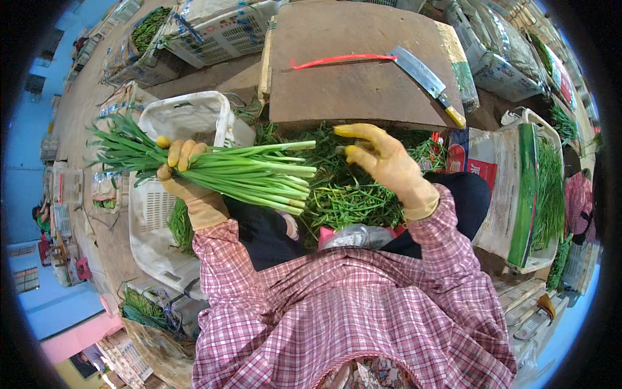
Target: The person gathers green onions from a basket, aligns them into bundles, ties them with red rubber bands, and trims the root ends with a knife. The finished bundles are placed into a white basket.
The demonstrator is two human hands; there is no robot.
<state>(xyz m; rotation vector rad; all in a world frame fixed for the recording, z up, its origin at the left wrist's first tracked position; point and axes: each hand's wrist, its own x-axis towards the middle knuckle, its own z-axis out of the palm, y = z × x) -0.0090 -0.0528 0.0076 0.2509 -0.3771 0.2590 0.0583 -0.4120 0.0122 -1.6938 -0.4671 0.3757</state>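
Note:
My left hand (187, 170), in a yellowish rubber glove, is closed around a bunch of long green stalks with flat leaves (252, 170). The pale cut ends point right, the leafy tips left. My right hand (384, 160), gloved alike, is held up just right of the cut ends, fingers apart, holding nothing. Beyond the hands, on a brown board (340, 97), lie a cleaver (420, 70) with a yellow and black handle and a red strip (340, 59) that reaches the blade's tip.
Loose green trimmings (354, 199) are heaped between my knees. A white plastic crate (155, 214) with some greens stands at the left. At the right is another crate (549, 262) full of long greens. More packed crates (228, 36) stand behind, and people are farther off at both sides.

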